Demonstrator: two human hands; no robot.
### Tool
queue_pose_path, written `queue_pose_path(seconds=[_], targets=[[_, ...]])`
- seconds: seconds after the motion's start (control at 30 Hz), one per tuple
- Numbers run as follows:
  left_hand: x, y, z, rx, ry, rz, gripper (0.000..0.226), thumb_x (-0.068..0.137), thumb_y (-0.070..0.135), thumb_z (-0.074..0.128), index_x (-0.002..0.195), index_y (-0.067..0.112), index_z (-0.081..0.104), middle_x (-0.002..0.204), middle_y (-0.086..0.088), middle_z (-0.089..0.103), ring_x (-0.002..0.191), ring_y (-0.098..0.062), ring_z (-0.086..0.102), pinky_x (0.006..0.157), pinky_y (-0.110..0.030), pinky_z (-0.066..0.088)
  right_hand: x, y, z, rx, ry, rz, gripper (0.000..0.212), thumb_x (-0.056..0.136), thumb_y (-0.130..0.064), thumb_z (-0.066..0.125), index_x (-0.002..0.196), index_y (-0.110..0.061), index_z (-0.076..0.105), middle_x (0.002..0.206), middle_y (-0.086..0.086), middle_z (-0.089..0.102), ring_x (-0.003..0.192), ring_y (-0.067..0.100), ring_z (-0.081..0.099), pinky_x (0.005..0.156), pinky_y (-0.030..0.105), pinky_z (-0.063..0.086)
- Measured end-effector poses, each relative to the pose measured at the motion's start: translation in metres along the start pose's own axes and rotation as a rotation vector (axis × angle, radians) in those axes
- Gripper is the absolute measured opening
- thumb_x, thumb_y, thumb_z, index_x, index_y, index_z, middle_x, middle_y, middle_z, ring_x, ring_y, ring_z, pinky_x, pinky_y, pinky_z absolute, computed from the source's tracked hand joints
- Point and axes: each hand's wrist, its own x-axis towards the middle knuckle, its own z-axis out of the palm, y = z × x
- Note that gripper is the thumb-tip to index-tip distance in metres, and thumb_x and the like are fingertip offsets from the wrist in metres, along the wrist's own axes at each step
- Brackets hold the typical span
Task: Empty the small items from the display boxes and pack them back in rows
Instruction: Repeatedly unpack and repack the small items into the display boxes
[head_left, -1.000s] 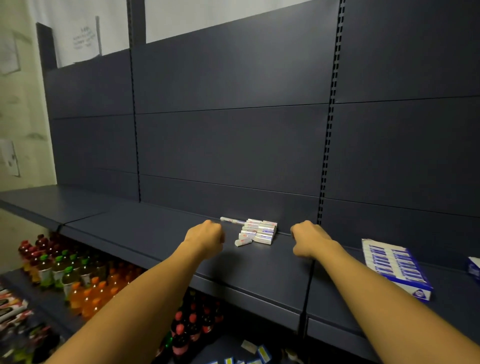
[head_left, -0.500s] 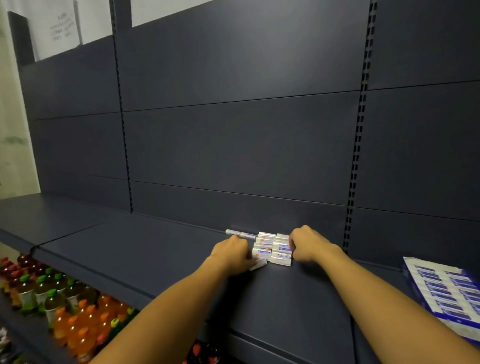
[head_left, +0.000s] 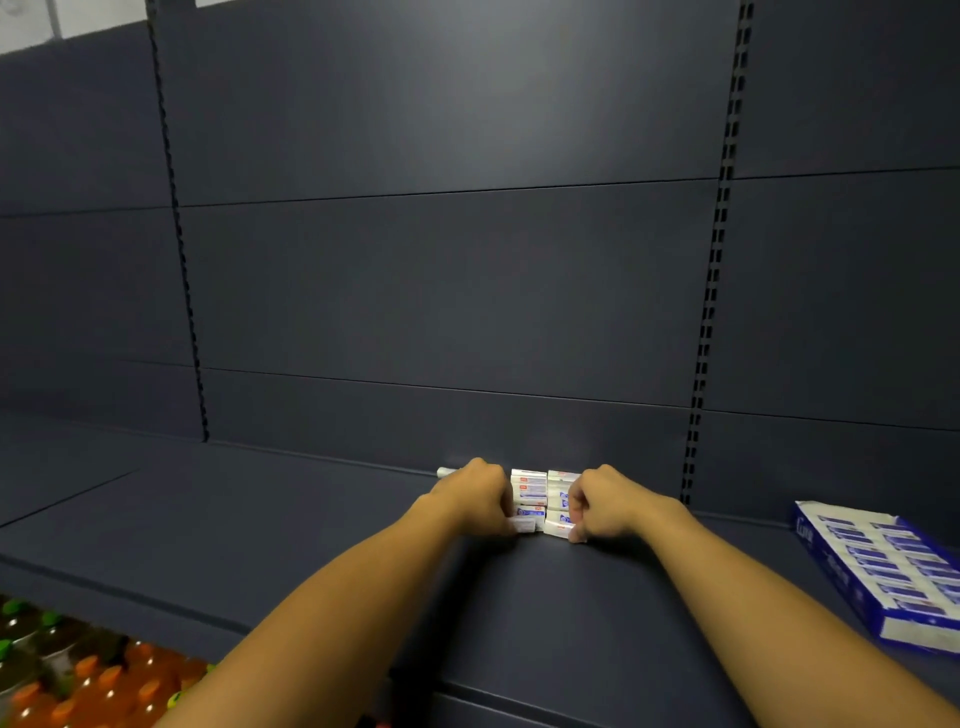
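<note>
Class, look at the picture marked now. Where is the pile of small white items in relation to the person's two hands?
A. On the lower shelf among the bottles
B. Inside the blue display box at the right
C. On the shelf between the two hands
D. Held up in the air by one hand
C: the pile of small white items sits on the shelf, with the left hand and right hand closing in on either side.

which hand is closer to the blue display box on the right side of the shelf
Right. The right hand is at the right edge of the small white packs, apart from the blue display box; the left hand is beyond the packs.
</note>
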Motion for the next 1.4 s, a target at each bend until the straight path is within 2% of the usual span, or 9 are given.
queue_pose_path(seconds=[0.2,0.37,0.53,0.63,0.93,1.03,1.1,1.3,1.4], targets=[[0.007,-0.023,-0.014,-0.018,-0.017,0.082,0.026,0.080,0.036,0.079,0.098,0.017,0.075,0.102,-0.003,0.071,0.091,-0.022,0.068,0.085,-0.040,0.059,-0.004,-0.013,0.005,-0.012,0.025,0.079,0.023,0.075,-0.024,0.085,0.090,-0.013,0.073,0.094,0.000,0.064,0.086,0.020,0.067,0.083,0.035,0.059],[0.010,-0.032,-0.016,-0.047,-0.016,0.124,0.025,0.080,0.034,0.080,0.096,0.015,0.074,0.101,-0.004,0.070,0.093,-0.023,0.067,0.086,-0.040,0.059,-0.019,-0.024,0.002,-0.078,0.102,0.141,0.016,0.072,-0.025,0.083,0.080,-0.018,0.071,0.085,-0.004,0.065,0.078,0.016,0.065,0.072,0.033,0.059],[0.014,-0.025,-0.016,-0.062,-0.007,0.182,0.023,0.081,0.029,0.079,0.097,0.014,0.073,0.103,-0.006,0.069,0.095,-0.024,0.066,0.088,-0.040,0.057,-0.043,-0.019,-0.014,-0.092,0.157,0.225,0.013,0.073,-0.025,0.081,0.079,-0.019,0.071,0.086,-0.003,0.068,0.079,0.018,0.066,0.077,0.039,0.060],[0.018,-0.013,-0.016,-0.077,-0.034,0.226,0.022,0.081,0.030,0.080,0.095,0.016,0.071,0.103,-0.005,0.067,0.095,-0.023,0.065,0.088,-0.040,0.057,-0.062,-0.010,-0.021,-0.084,0.172,0.296,0.013,0.075,-0.023,0.082,0.079,-0.020,0.070,0.086,-0.003,0.066,0.080,0.016,0.065,0.076,0.036,0.059],[0.016,0.052,-0.009,-0.135,-0.079,0.412,0.013,0.083,0.025,0.080,0.080,0.023,0.067,0.098,-0.005,0.066,0.091,-0.025,0.066,0.086,-0.044,0.058,-0.142,0.018,-0.033,-0.090,0.237,0.507,0.016,0.073,-0.025,0.084,0.078,-0.021,0.069,0.083,-0.004,0.067,0.077,0.011,0.063,0.062,0.024,0.049],[0.010,0.081,-0.002,-0.129,-0.083,0.480,0.016,0.081,0.024,0.082,0.091,0.021,0.070,0.103,-0.005,0.066,0.094,-0.025,0.066,0.088,-0.040,0.056,-0.177,0.029,-0.034,-0.063,0.238,0.570,0.017,0.074,-0.021,0.084,0.082,-0.020,0.069,0.087,-0.003,0.069,0.082,0.012,0.064,0.076,0.030,0.056],[0.005,0.102,0.001,-0.144,-0.088,0.514,0.023,0.080,0.023,0.083,0.100,0.020,0.072,0.105,-0.005,0.067,0.096,-0.025,0.066,0.091,-0.039,0.055,-0.200,0.038,-0.034,-0.047,0.256,0.608,0.019,0.071,-0.017,0.085,0.079,-0.021,0.068,0.087,-0.002,0.068,0.082,0.013,0.064,0.077,0.029,0.056],[-0.015,0.170,0.007,-0.188,-0.109,0.615,0.010,0.080,0.019,0.081,0.084,0.023,0.073,0.084,0.003,0.066,0.087,-0.018,0.067,0.084,-0.037,0.057,-0.270,0.071,-0.046,-0.009,0.291,0.678,0.025,0.072,-0.019,0.088,0.089,-0.023,0.070,0.094,-0.003,0.065,0.089,0.012,0.061,0.080,0.028,0.052],[-0.026,0.204,0.011,-0.199,-0.090,0.634,0.008,0.080,0.017,0.078,0.087,0.018,0.074,0.080,0.006,0.064,0.083,-0.017,0.065,0.078,-0.032,0.056,-0.302,0.087,-0.052,0.029,0.293,0.704,0.021,0.075,-0.018,0.087,0.089,-0.021,0.072,0.092,-0.002,0.068,0.090,0.013,0.063,0.084,0.030,0.054]])
